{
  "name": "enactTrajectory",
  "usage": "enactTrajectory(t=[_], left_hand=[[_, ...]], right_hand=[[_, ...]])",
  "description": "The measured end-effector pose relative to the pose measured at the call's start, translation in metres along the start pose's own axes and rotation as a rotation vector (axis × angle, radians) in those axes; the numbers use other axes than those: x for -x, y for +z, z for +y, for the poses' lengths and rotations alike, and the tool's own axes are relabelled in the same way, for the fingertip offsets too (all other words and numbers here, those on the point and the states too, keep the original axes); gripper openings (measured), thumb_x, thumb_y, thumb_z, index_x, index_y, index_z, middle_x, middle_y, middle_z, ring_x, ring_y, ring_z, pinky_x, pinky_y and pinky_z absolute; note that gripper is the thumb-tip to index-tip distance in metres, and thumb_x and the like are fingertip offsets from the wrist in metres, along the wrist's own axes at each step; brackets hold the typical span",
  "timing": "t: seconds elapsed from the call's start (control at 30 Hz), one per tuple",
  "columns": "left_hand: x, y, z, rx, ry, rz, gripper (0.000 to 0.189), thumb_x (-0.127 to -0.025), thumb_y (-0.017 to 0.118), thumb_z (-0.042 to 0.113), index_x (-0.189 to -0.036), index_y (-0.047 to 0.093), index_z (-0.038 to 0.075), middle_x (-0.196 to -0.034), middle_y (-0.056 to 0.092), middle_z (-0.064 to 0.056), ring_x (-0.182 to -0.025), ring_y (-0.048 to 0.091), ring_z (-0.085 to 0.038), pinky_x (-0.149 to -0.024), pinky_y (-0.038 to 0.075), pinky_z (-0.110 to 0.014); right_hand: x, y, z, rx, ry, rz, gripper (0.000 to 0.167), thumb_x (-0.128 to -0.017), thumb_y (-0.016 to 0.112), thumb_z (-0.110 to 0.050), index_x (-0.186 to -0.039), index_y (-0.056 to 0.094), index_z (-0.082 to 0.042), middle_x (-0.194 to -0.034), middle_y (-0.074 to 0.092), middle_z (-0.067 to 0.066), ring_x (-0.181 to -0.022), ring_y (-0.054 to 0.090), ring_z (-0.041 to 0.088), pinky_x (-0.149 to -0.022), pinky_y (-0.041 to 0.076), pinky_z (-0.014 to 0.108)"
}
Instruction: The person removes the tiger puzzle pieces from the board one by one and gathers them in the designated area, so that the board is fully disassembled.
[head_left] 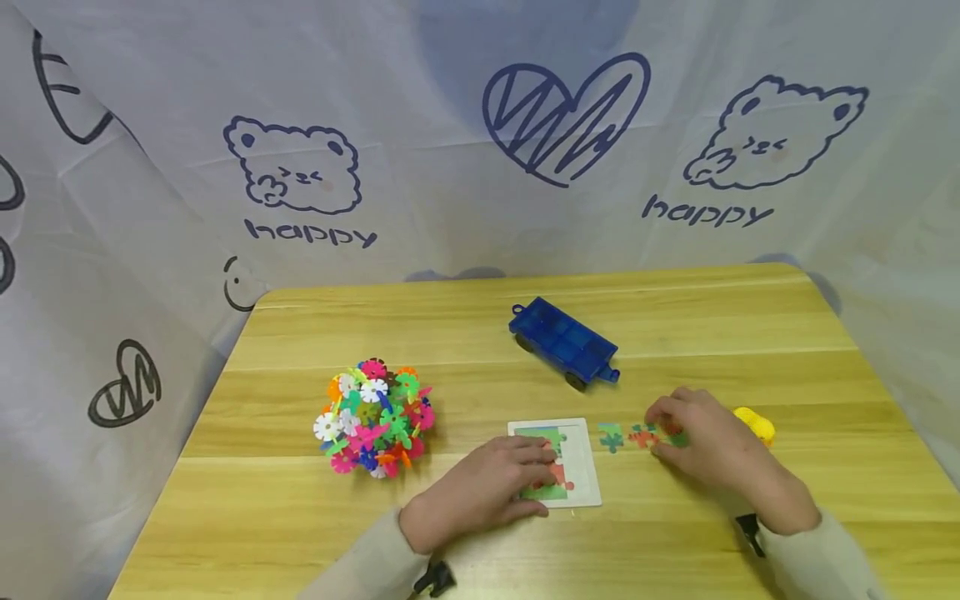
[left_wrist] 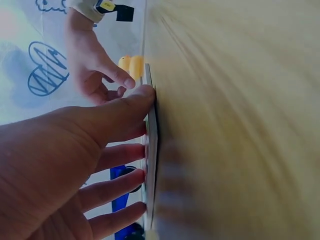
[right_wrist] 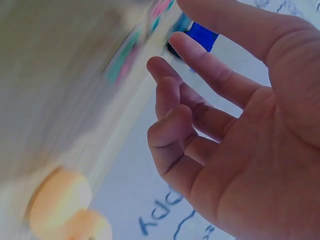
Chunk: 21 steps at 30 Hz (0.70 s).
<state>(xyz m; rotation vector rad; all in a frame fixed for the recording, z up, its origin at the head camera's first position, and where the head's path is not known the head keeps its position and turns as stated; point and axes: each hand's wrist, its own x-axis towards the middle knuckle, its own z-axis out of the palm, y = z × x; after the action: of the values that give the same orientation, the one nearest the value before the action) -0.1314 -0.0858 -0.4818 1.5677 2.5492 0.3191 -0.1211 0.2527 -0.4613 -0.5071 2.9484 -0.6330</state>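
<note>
A white puzzle tray lies on the table, its left part filled with green and red jigsaw pieces. My left hand rests on it, fairly straight fingers over the pieces and the thumb at the near edge. Just right of the tray are loose puzzle pieces: a green one and a red-and-green one. Over another piece, partly hidden, hovers my right hand. In the right wrist view its thumb and index finger stand apart, the other fingers loosely bent, and nothing shows between them.
Behind the tray stands a blue toy trailer with black wheels. A ball of colourful plastic flower discs sits to the left. Beyond my right hand is a small yellow toy. A printed white cloth hangs behind the wooden table.
</note>
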Motion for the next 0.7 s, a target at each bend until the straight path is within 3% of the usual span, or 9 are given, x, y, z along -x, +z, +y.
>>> enactTrajectory(t=[0.33, 0.6, 0.7], left_hand=[[0.003, -0.006, 0.009, -0.097, -0.029, -0.043, 0.042, -0.108, 0.068, 0.043, -0.142, 0.074, 0.020, -0.158, 0.064, -0.003, -0.150, 0.059, -0.025, -0.127, 0.047, -0.035], [0.002, -0.005, 0.007, -0.075, -0.028, -0.038, 0.042, -0.108, 0.068, 0.041, -0.144, 0.074, 0.019, -0.157, 0.065, -0.004, -0.151, 0.058, -0.024, -0.126, 0.047, -0.033], [0.002, -0.004, 0.007, -0.060, -0.026, -0.029, 0.043, -0.108, 0.069, 0.041, -0.143, 0.074, 0.018, -0.154, 0.066, -0.004, -0.150, 0.059, -0.023, -0.126, 0.047, -0.033]], right_hand=[[-0.012, 0.018, -0.049, 0.010, -0.073, -0.028, 0.025, -0.091, 0.090, -0.018, -0.113, 0.078, -0.016, -0.110, 0.070, -0.002, -0.100, 0.060, 0.016, -0.082, 0.058, 0.038], [-0.032, 0.031, -0.076, 0.008, -0.103, -0.016, 0.020, -0.095, 0.086, -0.020, -0.112, 0.077, -0.015, -0.116, 0.072, 0.000, -0.114, 0.066, 0.024, -0.096, 0.062, 0.048], [-0.040, 0.040, -0.080, 0.020, -0.104, -0.024, 0.018, -0.097, 0.084, -0.022, -0.110, 0.077, -0.014, -0.114, 0.070, 0.000, -0.112, 0.066, 0.024, -0.095, 0.062, 0.047]])
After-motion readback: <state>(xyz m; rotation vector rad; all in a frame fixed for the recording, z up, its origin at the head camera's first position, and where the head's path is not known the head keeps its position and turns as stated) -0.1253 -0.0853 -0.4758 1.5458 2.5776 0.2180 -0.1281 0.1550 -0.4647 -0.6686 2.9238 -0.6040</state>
